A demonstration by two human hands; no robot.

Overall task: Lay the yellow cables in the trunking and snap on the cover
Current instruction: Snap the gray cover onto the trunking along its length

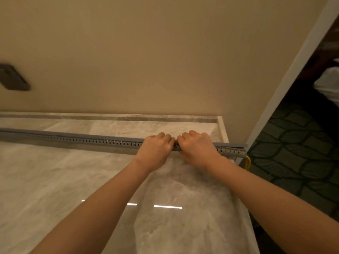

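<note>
Forearms low in frame, over marble surface (55, 180). Left hand (156, 146) and right hand (197, 145) side by side, nearly touching, fingers (165, 139) curled down over grey trunking (91, 142), gripping it with cover (91, 136) on top. Trunking across surface, parallel to wall (165, 52), right end past the edge, cover slightly lifted there. Yellow cables (248, 162) hanging out below that end, over patterned carpet (293, 143).

A polished grey marble countertop (55, 180) meets a beige wall (146, 52) along its far edge. Above its left end sits a blurred dark wall plate (13, 77). Past its right end are white trim (286, 85) and dark patterned carpet (293, 143).
</note>
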